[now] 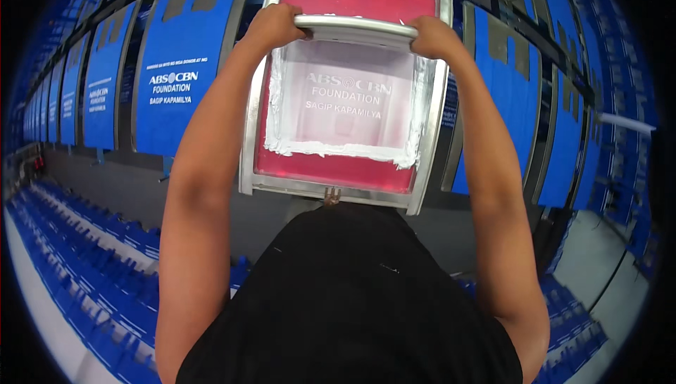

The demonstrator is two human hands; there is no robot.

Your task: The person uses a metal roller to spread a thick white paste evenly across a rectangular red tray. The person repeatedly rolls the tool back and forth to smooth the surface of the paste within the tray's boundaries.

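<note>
A screen-printing frame with a metal border lies in front of me, its mesh red around a pale middle window. White ink is smeared in thick, uneven lines along the window's sides and near edge, and lettering shows through. Across the far part of the mesh lies a squeegee with a pale metal handle. My left hand is closed around its left end, and my right hand grips the right end. The squeegee's blade edge is hard to make out.
Blue printed fabric panels lie on boards in a row to the left; more blue panels lie to the right. Many blue pieces line racks at the lower left. A small metal clamp sits at the frame's near edge, close to my body.
</note>
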